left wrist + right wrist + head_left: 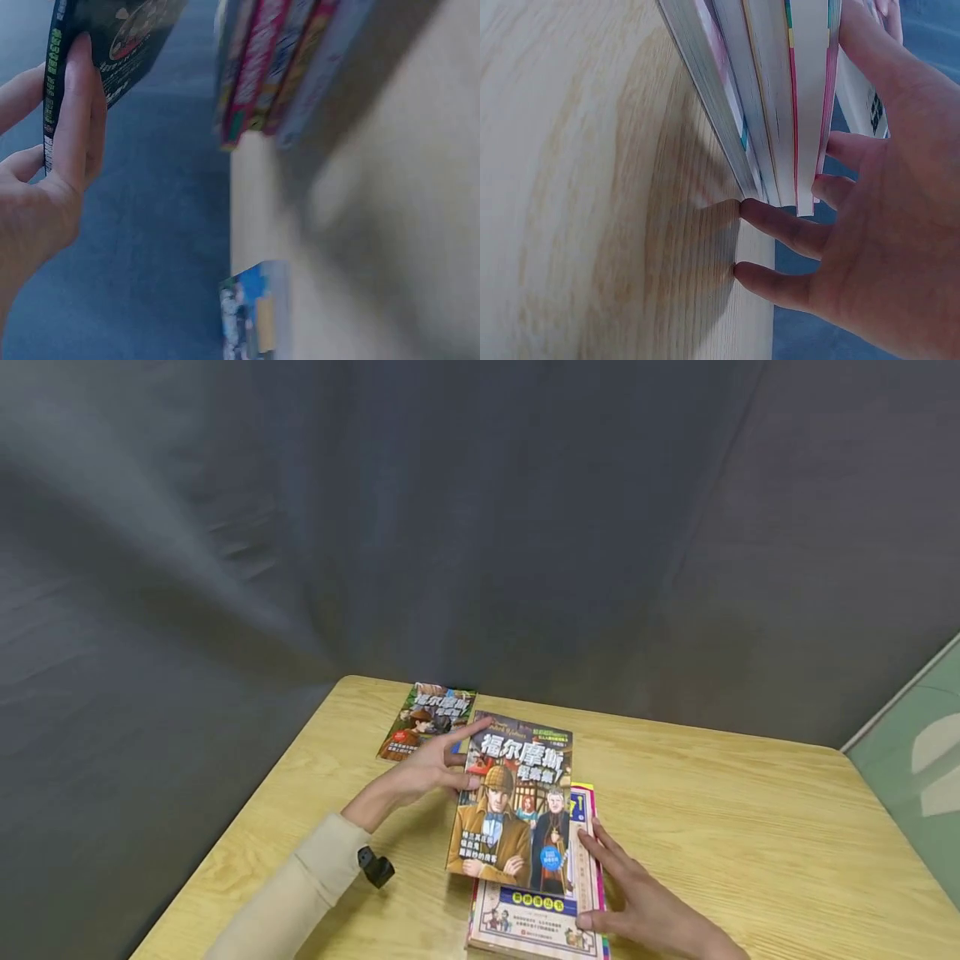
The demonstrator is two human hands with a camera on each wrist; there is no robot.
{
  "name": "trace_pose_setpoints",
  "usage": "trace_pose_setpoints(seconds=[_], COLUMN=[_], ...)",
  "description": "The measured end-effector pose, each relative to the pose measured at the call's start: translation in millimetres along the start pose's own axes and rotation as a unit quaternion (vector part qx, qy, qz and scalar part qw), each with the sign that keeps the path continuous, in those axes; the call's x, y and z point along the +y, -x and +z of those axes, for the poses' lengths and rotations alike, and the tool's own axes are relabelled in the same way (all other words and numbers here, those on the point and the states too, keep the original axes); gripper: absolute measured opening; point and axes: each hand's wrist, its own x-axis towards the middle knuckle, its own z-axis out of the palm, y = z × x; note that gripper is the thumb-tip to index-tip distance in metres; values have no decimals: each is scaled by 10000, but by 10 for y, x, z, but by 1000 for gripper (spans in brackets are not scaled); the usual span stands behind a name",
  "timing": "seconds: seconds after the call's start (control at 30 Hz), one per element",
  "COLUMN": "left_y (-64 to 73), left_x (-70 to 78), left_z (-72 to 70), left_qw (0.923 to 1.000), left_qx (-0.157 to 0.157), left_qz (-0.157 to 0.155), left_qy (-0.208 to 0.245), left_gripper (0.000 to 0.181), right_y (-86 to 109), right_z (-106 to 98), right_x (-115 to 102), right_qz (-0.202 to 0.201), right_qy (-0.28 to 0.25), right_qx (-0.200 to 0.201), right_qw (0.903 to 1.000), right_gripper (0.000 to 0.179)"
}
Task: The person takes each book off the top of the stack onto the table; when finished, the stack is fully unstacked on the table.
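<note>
In the head view my left hand (416,772) grips a Sherlock Holmes paperback (517,806) by its left edge, cover facing up. The left wrist view shows the fingers (73,112) on the book's (135,45) dark back cover. It is held above a stack of books (543,922), hiding much of the top one, which has a pale cover and coloured borders. My right hand (652,910) rests along the stack's right side. In the right wrist view two of its fingertips touch the table, and others lie against the edge of the stack (810,112).
A second Holmes book (427,718) lies near the table's back left corner, partly behind my left hand. The wooden table (750,827) runs back to a dark grey curtain (480,527). A green panel (915,768) stands at the right. My left wrist wears a small black device (375,867).
</note>
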Motion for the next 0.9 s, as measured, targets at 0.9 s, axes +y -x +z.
trace_pose_setpoints(seconds=[0.9], left_y=[-1118], left_x=[-25], left_z=[-853], left_qw=[9952], left_qx=[924], left_qz=[-204], left_qy=[-250], left_gripper=[76], right_y=[16], right_z=[57], right_x=[10], right_qz=[16], right_qy=[-191], right_qx=[12], right_qw=[9998], right_gripper=[97])
